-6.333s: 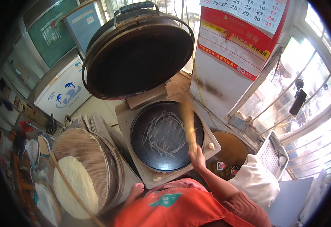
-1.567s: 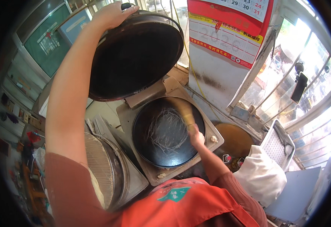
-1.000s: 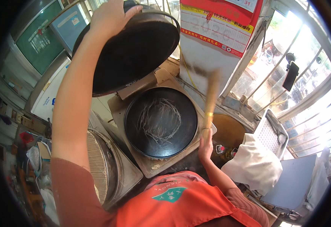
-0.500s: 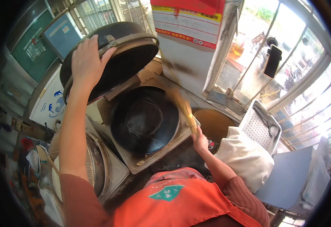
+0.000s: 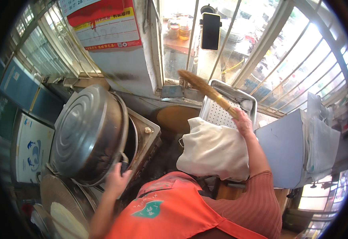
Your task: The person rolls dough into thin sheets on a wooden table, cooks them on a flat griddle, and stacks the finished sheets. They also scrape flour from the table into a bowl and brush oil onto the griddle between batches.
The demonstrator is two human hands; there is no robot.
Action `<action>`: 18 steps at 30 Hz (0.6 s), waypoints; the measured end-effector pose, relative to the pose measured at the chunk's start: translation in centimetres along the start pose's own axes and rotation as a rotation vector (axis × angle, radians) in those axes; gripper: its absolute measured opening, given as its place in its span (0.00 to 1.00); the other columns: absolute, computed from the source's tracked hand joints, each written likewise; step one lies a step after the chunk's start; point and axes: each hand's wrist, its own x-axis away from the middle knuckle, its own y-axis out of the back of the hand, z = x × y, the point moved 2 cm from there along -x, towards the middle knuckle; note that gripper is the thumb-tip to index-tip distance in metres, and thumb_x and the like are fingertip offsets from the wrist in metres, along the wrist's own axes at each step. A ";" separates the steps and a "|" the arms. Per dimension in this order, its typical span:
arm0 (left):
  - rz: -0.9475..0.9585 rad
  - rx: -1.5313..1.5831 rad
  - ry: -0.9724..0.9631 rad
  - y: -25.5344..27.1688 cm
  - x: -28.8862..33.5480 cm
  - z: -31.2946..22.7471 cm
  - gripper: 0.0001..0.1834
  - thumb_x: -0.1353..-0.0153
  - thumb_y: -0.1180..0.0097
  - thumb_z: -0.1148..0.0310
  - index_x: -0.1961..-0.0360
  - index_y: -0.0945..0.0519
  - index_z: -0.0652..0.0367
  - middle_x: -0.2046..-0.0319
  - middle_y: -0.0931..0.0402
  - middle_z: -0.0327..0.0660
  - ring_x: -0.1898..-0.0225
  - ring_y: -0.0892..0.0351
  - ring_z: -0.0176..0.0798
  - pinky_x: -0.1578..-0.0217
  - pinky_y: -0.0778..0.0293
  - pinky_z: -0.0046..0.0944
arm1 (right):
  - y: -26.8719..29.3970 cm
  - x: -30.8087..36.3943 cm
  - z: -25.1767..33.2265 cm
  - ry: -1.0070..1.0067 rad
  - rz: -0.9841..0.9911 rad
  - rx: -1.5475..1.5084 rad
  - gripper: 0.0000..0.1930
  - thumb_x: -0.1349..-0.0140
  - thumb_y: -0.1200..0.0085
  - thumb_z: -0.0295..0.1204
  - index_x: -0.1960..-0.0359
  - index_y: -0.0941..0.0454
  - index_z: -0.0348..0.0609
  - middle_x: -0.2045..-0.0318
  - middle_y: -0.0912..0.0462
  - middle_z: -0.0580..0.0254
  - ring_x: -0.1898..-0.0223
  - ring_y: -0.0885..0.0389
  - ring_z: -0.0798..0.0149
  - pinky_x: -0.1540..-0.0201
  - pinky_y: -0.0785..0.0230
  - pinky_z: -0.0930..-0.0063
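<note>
A large domed metal lid [image 5: 88, 131] leans over the black pan [image 5: 132, 137], of which just a strip of the right side shows. At the lid's near edge my left hand [image 5: 117, 181] is closed on its dark handle [image 5: 124, 163]. My right hand [image 5: 243, 122] grips the pale handle of a straw brush [image 5: 205, 88]. The bristles point up and left, raised over the perforated metal tray [image 5: 217, 115]. Below that hand lies a bundle of cream cloth [image 5: 213, 149].
The square stove top [image 5: 152, 131] surrounds the pan. Behind the cloth sits a round brown vessel [image 5: 178, 119]. A ladle [image 5: 245, 104] lies in the tray. Barred windows, with a mounted phone [image 5: 211, 32], line the far side. A stack of round flat pieces [image 5: 58, 199] stands at the left.
The lid came down from its raised tilt over the pan, my left hand moving with it. My right hand lifted the brush away from the pan to the right. The view swung right.
</note>
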 end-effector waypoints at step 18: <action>-0.463 0.616 0.087 -12.4 3.8 15.4 0.25 0.34 0.41 0.57 0.43 0.22 0.65 0.49 0.19 0.54 0.44 0.22 0.55 0.42 0.27 0.47 | -8.9 2.4 33.7 0.633 0.024 -0.507 0.21 0.35 0.43 0.19 0.40 0.26 0.39 0.41 0.25 0.54 0.44 0.24 0.57 0.44 0.26 0.62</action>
